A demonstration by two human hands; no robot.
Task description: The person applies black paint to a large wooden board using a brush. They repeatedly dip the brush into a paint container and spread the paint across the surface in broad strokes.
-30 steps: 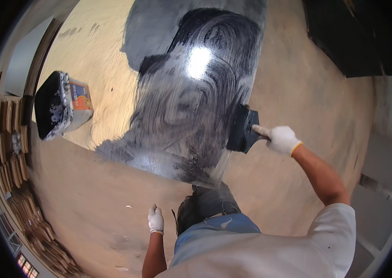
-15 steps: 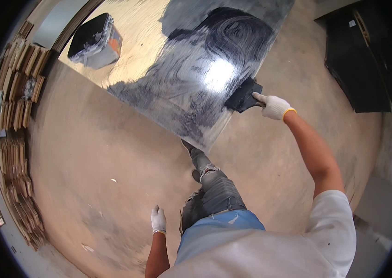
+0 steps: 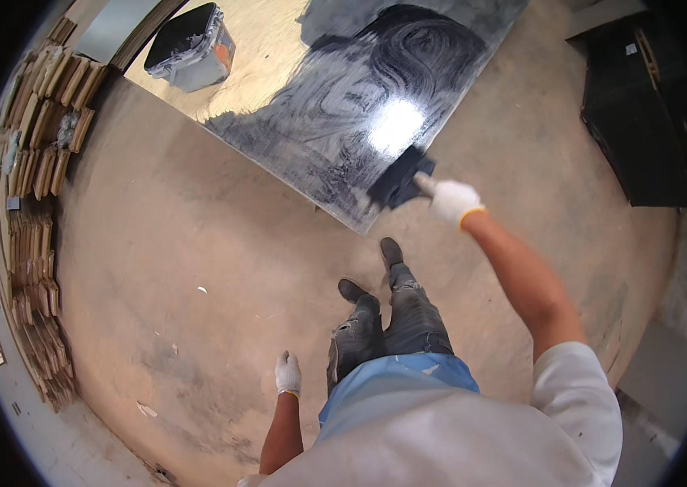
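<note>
My right hand (image 3: 453,200), in a white knit glove with a yellow cuff, is closed around the handle of a wide black scraper (image 3: 400,178). The scraper's blade is at the near right edge of a large panel (image 3: 339,213), beside its near corner. Dark grey paste (image 3: 295,122) with swirled streaks covers much of the panel, and a bright light reflects off it. Low beside my legs hangs my left hand (image 3: 287,374), also gloved, with nothing in it and its fingers loosely extended.
A squarish plastic bucket (image 3: 201,71) smeared with dark paste stands on the panel's pale, uncoated part (image 3: 270,61). Stacked wrapped boards (image 3: 39,170) line the left wall. Large black panels (image 3: 635,122) stand at the right. Beneath me is a stained concrete floor (image 3: 173,243).
My right hand and the scraper have moved left and slightly down, toward the panel's near corner. My feet have stepped back from the panel, and the view has shifted. My left hand still hangs low.
</note>
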